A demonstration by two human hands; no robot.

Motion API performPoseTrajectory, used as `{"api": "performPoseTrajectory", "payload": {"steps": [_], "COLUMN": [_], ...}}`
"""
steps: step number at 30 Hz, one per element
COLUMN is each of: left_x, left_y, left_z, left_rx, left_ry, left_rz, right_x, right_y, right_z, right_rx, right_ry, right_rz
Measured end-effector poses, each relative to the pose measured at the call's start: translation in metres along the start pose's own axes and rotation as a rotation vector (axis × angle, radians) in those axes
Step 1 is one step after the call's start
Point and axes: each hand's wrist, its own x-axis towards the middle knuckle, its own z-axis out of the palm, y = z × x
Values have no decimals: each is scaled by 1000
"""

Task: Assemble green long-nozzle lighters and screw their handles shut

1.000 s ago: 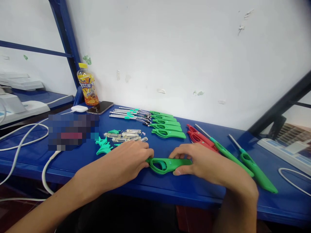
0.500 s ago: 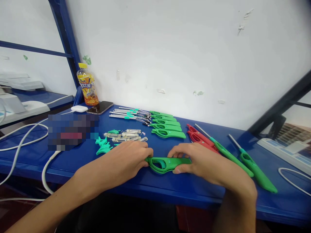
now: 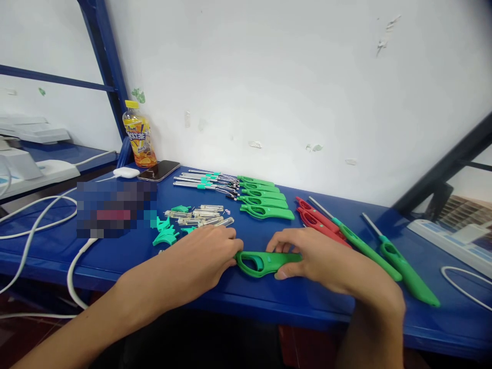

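Just above the table's front edge lies a green lighter body (image 3: 271, 261) with a teal trigger showing in its oval opening. My right hand (image 3: 307, 253) grips its wide end between thumb and fingers. At the narrow end, my left hand (image 3: 215, 251) is closed with the fingertips pinching the tip; what else they may hold is hidden. Beyond my hands, several green lighter casings (image 3: 265, 200) lie in a stack-like row. Metal lighter tubes with wires (image 3: 203, 180) sit left of them. Clear fuel cartridges (image 3: 203, 215) and teal triggers (image 3: 166, 233) are scattered near my left hand.
Red lighter bodies (image 3: 321, 223) and two green lighters with metal tubes (image 3: 407, 271) lie to the right. A drink bottle (image 3: 139, 136), a phone (image 3: 159, 170) and white cables (image 3: 73, 261) are on the left. A white wall stands behind the table.
The narrow end of the green lighter body has shifted slightly, and my left fingers sit a little differently at its tip. My right hand keeps its grip.
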Motion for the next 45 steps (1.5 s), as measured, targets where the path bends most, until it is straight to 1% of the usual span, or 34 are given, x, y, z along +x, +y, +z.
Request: {"api": "performPoseTrajectory", "payload": {"steps": [10, 17, 23, 28, 32, 38, 45], "left_x": [0, -3, -4, -2, -2, 1, 1], "left_y": [-3, 1, -1, -4, 0, 7, 6], "left_z": [1, 2, 3, 8, 11, 9, 11], "left_rx": [-51, 10, 21, -20, 40, 90, 92], "left_ry": [-7, 5, -11, 21, 68, 57, 63], "left_rz": [-14, 6, 17, 18, 23, -7, 4], "right_x": [-1, 1, 1, 1, 2, 3, 3], "right_y": [-2, 4, -1, -2, -1, -4, -1], "right_z": [1, 4, 5, 5, 6, 8, 7], "right_rx": [11, 19, 23, 22, 5, -17, -30], "right_ry": [10, 15, 19, 24, 32, 54, 50], "right_rz": [-2, -23, -25, -25, -18, -8, -30]}}
